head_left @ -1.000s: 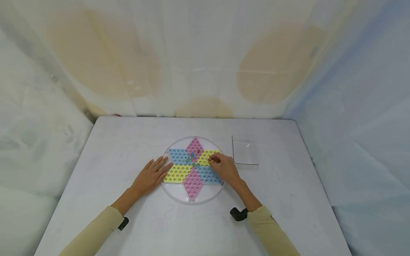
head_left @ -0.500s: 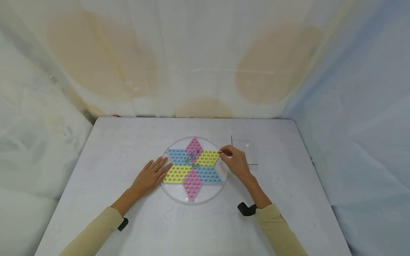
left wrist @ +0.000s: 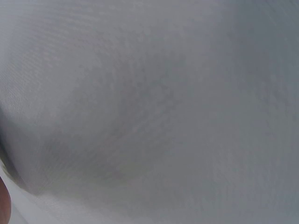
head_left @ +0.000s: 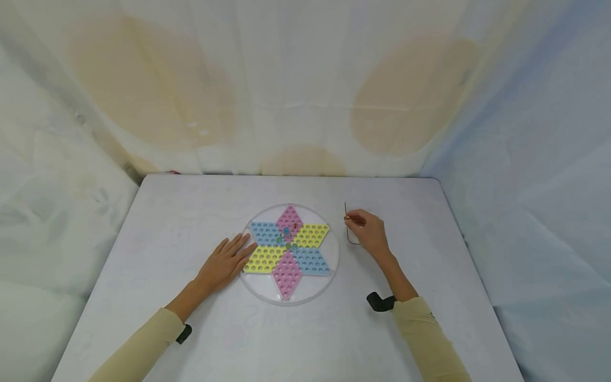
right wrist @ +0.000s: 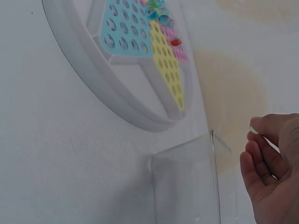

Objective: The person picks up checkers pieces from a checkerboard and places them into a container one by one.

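Note:
In the head view a round Chinese checkers board (head_left: 287, 286) lies on the table, with coloured star points and several glass marbles (right wrist: 165, 21) near its middle. My left hand (head_left: 225, 267) rests flat at the board's left rim, fingers spread and fingertips over its edge. To the right of the board my right hand (head_left: 369, 231) is raised over a clear plastic box (right wrist: 187, 182). Thumb and index finger pinch a small marble (right wrist: 252, 128), mostly hidden by the fingertips. The other fingers curl loosely. A red marble (right wrist: 175, 42) sits on the pink point.
The white table (head_left: 286, 345) is bounded by hanging pale cloth (head_left: 296, 79) at the back and both sides. Black wrist mounts (head_left: 381, 302) sit at both sleeves. Cloth fills most of the left wrist view.
My right hand has moved right, from over the board's yellow point to over the clear box, keeping its pinch. The left hand and the board have stayed in place.

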Tool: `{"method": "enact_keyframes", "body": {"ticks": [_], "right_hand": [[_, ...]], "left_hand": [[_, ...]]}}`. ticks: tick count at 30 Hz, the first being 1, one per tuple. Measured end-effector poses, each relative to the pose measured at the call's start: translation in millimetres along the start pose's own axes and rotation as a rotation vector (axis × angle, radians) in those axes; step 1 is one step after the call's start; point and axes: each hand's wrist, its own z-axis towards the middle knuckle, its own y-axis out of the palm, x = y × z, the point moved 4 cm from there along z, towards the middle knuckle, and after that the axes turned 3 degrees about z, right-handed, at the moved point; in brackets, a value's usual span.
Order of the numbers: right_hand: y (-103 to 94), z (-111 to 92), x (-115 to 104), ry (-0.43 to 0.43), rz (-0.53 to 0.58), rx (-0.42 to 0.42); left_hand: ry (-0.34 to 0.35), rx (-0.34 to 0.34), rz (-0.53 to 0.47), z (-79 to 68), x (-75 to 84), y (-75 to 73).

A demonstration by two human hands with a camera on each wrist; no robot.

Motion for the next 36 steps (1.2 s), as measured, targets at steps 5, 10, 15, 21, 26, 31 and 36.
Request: {"method": "enact_keyframes", "body": {"ticks": [5, 10, 15, 21, 26, 31, 36], "right_hand": [[-8.4, 6.6, 10.3, 0.022, -0.005, 0.008], [-11.3, 14.5, 20.1, 0.059, -0.022, -0.007], [-8.0, 22.2, 26.1, 0.107, -0.051, -0.047], [-1.2, 30.8, 34.6, 0.154, -0.084, -0.068], [5.0, 35.6, 46.3, 0.224, -0.101, -0.085], [7.2, 38.4, 55.0, 0.274, -0.108, -0.094], [8.3, 40.0, 59.2, 0.320, -0.104, -0.103]], "left_hand": [[-0.002, -0.011, 0.003, 0.4, 0.0, 0.3], [-0.005, -0.010, 0.007, 0.5, -1.0, 0.9], [0.000, 0.001, -0.003, 0.2, -0.8, -0.1], [-0.010, -0.002, -0.013, -0.2, -1.5, 2.0], [-0.012, -0.005, -0.016, 0.1, -1.8, 3.5], [-0.001, 0.012, -0.016, 0.4, -1.4, 3.0], [0.014, 0.038, -0.017, 0.1, -1.8, 3.1]]}}
